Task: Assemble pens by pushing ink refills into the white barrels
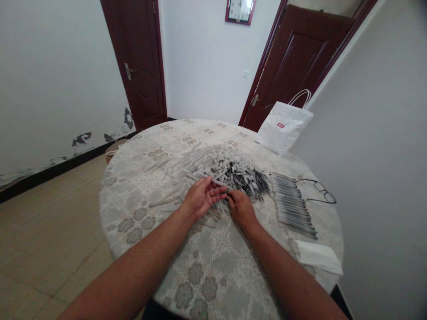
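Observation:
My left hand (204,196) is turned palm up at the near edge of a loose pile. A thin whitish tube (218,182), which looks like a pen barrel, lies between its thumb and fingers. My right hand (240,207) is closed in a pinch, its fingertips close to the left fingers. What it pinches is hidden. Around the hands are clear-white pen barrels (195,161), small white pieces like pen caps (230,156), and thin black pieces (262,182) toward the right. Right of the pile, a row of pens (293,202) lies side by side.
The round table has a flowered cloth (200,271). Black-framed glasses (322,189) lie beyond the pen row, and a white folded packet (318,258) lies near the right edge. A white paper bag (283,126) stands at the back right, near the wall. Two dark red doors stand behind.

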### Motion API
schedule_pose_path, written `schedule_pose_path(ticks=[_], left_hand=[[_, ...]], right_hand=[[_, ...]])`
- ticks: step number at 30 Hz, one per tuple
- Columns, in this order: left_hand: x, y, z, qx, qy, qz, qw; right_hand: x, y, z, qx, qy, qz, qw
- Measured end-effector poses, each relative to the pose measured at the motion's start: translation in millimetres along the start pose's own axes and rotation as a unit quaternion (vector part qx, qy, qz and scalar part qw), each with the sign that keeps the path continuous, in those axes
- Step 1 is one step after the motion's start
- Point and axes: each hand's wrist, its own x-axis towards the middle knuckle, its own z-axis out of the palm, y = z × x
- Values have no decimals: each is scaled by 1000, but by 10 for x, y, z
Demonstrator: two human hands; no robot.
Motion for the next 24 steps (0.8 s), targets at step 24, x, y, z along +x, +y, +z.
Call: schedule_pose_path(ticks=[24], left_hand=[[-21,-102,36,119,1,8,993]], right_hand=[[-115,-204,-394,243,113,41,963]])
